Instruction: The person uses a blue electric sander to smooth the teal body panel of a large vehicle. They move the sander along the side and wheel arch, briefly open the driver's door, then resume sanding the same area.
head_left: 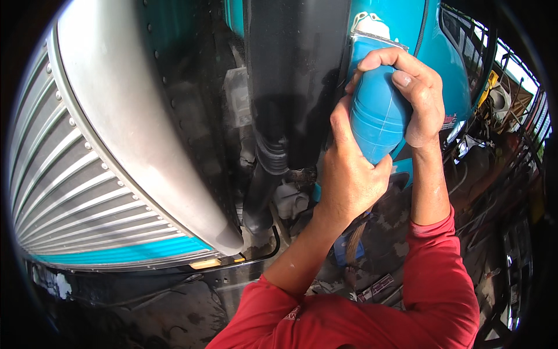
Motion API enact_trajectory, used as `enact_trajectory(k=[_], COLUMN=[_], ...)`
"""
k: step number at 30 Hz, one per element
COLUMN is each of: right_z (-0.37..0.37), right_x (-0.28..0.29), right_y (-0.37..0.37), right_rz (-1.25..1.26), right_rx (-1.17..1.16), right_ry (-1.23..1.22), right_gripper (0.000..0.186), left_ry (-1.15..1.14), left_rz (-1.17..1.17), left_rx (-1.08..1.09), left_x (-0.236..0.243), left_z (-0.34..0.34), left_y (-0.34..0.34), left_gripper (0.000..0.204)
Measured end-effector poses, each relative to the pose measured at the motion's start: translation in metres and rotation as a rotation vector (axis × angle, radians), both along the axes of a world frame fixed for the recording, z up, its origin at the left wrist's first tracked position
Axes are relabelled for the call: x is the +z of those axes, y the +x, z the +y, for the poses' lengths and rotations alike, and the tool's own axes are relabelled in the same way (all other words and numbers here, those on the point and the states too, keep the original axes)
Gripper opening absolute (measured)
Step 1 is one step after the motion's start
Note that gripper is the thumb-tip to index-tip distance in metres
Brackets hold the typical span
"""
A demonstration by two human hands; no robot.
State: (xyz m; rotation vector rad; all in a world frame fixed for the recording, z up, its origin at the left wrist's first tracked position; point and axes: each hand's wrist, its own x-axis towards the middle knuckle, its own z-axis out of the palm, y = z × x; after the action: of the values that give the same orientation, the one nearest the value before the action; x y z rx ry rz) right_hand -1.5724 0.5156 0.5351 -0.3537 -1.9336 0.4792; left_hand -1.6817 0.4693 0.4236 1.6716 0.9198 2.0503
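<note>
Head cam view: both hands are wrapped around one chunky blue tool (379,116), rounded at the near end with a few grooves running across it. Left grip (351,166) is clenched on the near-left side of it, thumb sticking out by the rounded end. Right grip (419,96) has hold of the right side, fingers curled over the top. So yeah, the tool sits right between the two grips.

Just past the fingers, the far end goes flat with a thin greyish edge, over a teal panel (401,17). Can't really tell how hard it's pressing. Right beyond that edge is a pale patch (370,24) on the paint, and a dark cable (424,26) runs down the panel near the right grip.

Left of the left grip there's a big black column (296,58), and nearer the body a ribbed black hose (272,157) and a whitish plastic part (290,199). Red sleeves (436,256) cover the upper arms below both grips, and a blue object (356,250) lies low down between the forearms.

Way out left: a smooth silver panel (116,99), then a riveted ribbed panel (64,168) with a teal stripe (128,251). Off right past the right grip, it's piled-up clutter with something yellow (488,87) in it.
</note>
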Motion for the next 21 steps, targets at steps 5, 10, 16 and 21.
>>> enact_trajectory(k=[5, 10, 16, 21], right_z=[-0.001, 0.002, 0.014, 0.003], right_x=[-0.002, 0.003, 0.034, 0.0], right_y=[0.003, 0.005, 0.009, 0.002], right_rz=[-0.009, 0.017, -0.047, -0.019], right_rx=[0.0, 0.096, -0.076, -0.002], right_ry=[0.004, 0.028, 0.125, 0.028], right_gripper=[0.038, 0.039, 0.054, 0.038], left_ry=[-0.028, -0.09, -0.098, -0.085], left_rz=[0.03, 0.052, 0.003, 0.009], left_rx=[0.055, 0.011, -0.068, 0.017], left_x=[0.0, 0.012, 0.046, 0.006], left_z=[-0.003, -0.008, -0.002, -0.007], left_y=[0.002, 0.002, 0.002, 0.001], left_gripper=[0.088, 0.087, 0.084, 0.087])
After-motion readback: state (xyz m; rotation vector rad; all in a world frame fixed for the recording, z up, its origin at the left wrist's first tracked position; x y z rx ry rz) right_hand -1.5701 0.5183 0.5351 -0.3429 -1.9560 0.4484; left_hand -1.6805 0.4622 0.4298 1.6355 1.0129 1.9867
